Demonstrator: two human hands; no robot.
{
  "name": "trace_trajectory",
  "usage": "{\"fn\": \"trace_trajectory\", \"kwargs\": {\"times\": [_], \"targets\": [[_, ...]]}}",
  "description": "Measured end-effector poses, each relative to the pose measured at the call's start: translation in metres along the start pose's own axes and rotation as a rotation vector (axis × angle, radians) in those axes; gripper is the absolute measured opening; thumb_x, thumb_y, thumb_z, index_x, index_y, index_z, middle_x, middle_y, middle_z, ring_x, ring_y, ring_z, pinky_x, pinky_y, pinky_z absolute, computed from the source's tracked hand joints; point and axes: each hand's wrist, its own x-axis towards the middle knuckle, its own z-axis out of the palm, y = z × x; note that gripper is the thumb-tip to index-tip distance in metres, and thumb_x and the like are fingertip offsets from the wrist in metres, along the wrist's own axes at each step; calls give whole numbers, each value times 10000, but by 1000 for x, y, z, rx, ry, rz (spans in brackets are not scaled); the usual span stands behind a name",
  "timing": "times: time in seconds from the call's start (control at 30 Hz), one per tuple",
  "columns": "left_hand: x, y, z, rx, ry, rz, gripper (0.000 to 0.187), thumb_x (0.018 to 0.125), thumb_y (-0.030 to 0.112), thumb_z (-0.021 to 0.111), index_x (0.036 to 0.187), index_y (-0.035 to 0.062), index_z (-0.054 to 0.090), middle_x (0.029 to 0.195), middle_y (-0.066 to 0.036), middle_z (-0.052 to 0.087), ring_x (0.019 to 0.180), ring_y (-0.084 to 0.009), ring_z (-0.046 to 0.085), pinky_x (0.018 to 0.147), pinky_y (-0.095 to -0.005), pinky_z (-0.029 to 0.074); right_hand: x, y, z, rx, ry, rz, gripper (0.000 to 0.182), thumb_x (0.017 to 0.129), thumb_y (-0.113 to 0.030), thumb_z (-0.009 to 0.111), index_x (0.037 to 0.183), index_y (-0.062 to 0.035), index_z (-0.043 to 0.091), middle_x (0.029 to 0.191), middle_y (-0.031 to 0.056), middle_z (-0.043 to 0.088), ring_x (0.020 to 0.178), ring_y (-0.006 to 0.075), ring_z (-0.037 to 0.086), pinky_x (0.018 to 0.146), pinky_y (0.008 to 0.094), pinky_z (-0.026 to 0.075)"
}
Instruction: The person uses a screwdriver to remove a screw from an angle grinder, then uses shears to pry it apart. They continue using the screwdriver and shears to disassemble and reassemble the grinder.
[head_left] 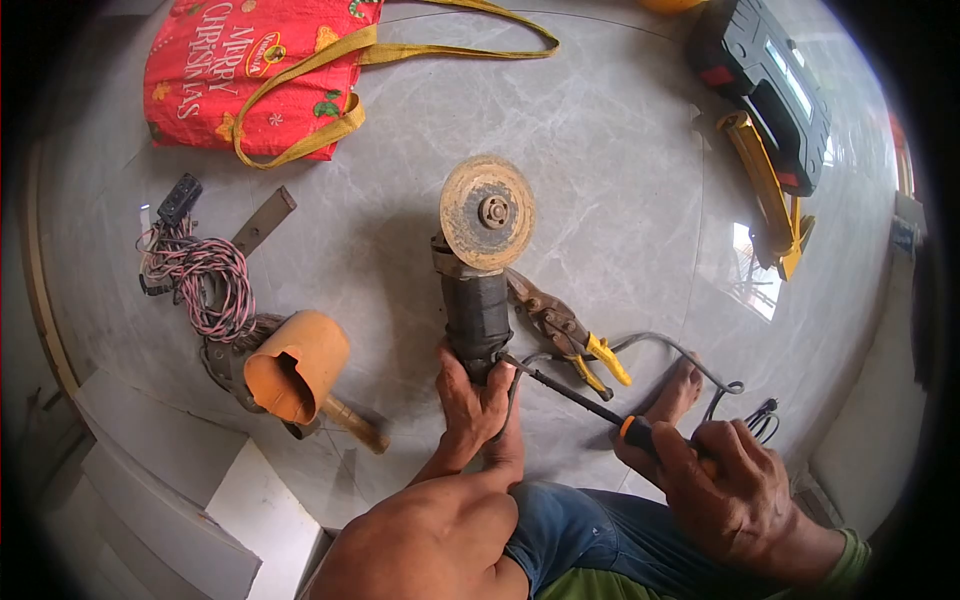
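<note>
An angle grinder (476, 312) with a worn cutting disc (488, 212) stands in front of me, its body wrapped in black tape. My left hand (468, 398) is closed around the grinder's lower end. In my right hand (725, 490) is a screwdriver (570, 391) with a black and orange handle. Its shaft points left, and the tip meets the grinder's lower side near my left thumb. Just right of the grinder lie tin snips (557, 322) with yellow handles. A grey power cord (650, 338) runs from the grinder's lower end to the right.
A red Christmas bag (255, 75) lies at the back left. Bundled pink and black wire (215, 285) and an orange plastic container (305, 362) are on the left. A black tool case (770, 90) and a yellow tool (765, 190) lie right. My bare foot (680, 388) rests near the cord.
</note>
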Motion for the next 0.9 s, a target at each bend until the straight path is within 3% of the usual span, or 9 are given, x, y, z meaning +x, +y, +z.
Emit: {"fn": "trace_trajectory", "kwargs": {"times": [0.03,0.1,0.3,0.33,0.37,0.5,0.67,0.8,0.9], "targets": [[0,0,0,0,0,1,692,882,321,696,1322,-86,351,988,-207,661,832,-317,692,760,-423,556,4,4,-1,0,1,0,377,777,-71,819,1122,-22,676,879,96,584,720,175,534,511,306,489],[0,1,0,84,24,27,693,878,314,703,1317,-91,352,972,-205,662,806,-326,689,753,-424,557,10,16,-3,-50,30,-102,534,758,-59,759,1273,1,632,852,67,504,657,147,498,495,288,459],[-1,1,1,42,-18,-60,738,868,325,714,1338,-104,340,1026,-228,651,858,-340,679,790,-446,544,1,7,2,-289,59,-235,511,762,-116,731,1256,-16,640,879,94,520,609,144,503,459,265,443],[-1,-2,1,43,-19,-61,738,868,325,714,1338,-104,340,1026,-228,651,858,-340,679,790,-446,544,8,-9,-5,-145,48,-215,491,738,-15,810,1190,47,629,711,34,417,587,118,434,410,274,392],[-2,-5,2,65,-4,-42,748,866,331,716,1342,-105,339,1037,-235,646,872,-345,677,797,-450,541,11,-15,-7,-143,48,-212,491,738,-15,810,1190,47,629,711,34,417,587,118,434,410,274,392],[-2,-11,3,67,17,2,765,864,352,718,1349,-104,341,1043,-243,642,881,-357,674,799,-455,538,20,-14,-7,-83,106,-154,491,766,-3,804,1220,17,619,709,50,452,567,111,463,353,253,343],[-1,-7,4,63,9,4,770,870,351,718,1355,-100,325,1051,-239,640,879,-365,670,796,-460,533,19,-15,-10,191,58,119,354,837,-9,729,1179,-14,638,796,109,592,608,187,589,431,322,465],[0,-3,3,97,1,33,776,869,338,721,1358,-96,303,1063,-236,632,879,-372,661,803,-468,528,21,-15,-11,357,19,272,327,837,-38,713,1156,-20,645,798,126,615,623,220,607,491,362,504],[-1,-7,3,128,-5,10,774,871,333,719,1362,-91,297,1075,-239,623,896,-373,654,817,-473,521,18,-10,0,575,153,328,306,830,-54,706,1129,-15,651,790,138,626,623,242,610,511,371,504]]}}
